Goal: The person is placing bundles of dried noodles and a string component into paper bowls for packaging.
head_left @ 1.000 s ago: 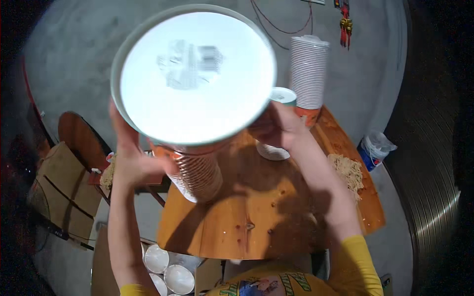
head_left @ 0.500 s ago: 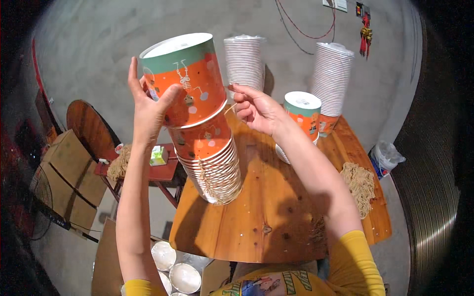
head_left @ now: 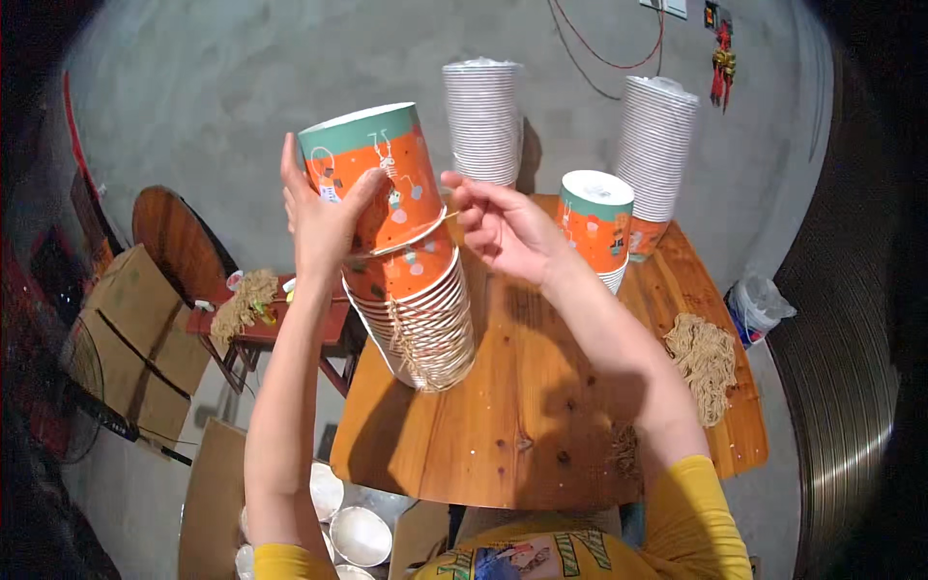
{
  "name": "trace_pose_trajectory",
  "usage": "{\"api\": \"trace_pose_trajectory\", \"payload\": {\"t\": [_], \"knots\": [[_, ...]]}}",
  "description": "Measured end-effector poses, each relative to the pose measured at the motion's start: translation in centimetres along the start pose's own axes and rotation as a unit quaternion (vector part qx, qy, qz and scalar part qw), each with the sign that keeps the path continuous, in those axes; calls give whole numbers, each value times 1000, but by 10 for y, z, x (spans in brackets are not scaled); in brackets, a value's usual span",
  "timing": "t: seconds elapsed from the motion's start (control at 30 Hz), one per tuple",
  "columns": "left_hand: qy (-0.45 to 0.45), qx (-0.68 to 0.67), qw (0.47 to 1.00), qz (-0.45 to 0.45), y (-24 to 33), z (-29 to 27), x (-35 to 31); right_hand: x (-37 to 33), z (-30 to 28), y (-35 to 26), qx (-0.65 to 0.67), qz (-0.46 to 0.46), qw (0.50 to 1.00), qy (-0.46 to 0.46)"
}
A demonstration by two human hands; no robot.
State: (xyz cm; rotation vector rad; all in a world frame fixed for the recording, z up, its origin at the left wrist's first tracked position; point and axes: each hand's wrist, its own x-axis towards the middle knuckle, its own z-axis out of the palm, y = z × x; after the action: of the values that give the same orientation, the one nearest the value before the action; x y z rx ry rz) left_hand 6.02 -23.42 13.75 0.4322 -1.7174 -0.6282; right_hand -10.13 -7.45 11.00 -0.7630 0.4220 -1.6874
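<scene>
Over there, the left hand (head_left: 324, 227) clamps an upturned orange-and-green paper tub (head_left: 411, 184) atop nested white-rimmed paper tubs (head_left: 425, 333). The right hand (head_left: 512, 227) pinches thin tan cord (head_left: 451, 215) beside its lower rim.

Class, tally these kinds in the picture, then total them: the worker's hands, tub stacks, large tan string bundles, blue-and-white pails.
Hands: 2
Tub stacks: 4
Large string bundles: 2
Blue-and-white pail: 1
Total: 9
</scene>
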Motion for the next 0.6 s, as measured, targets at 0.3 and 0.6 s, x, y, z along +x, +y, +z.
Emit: {"api": "trace_pose_trajectory", "payload": {"t": [0.3, 0.6], "knots": [[-10, 10, 1000, -6, -7, -2, -17, -6, -4, 9, -266, -101, 957, 53], [-55, -44, 995, -68, 3, -6, -40, -6, -16, 21, -365, -73, 924, 86]]}}
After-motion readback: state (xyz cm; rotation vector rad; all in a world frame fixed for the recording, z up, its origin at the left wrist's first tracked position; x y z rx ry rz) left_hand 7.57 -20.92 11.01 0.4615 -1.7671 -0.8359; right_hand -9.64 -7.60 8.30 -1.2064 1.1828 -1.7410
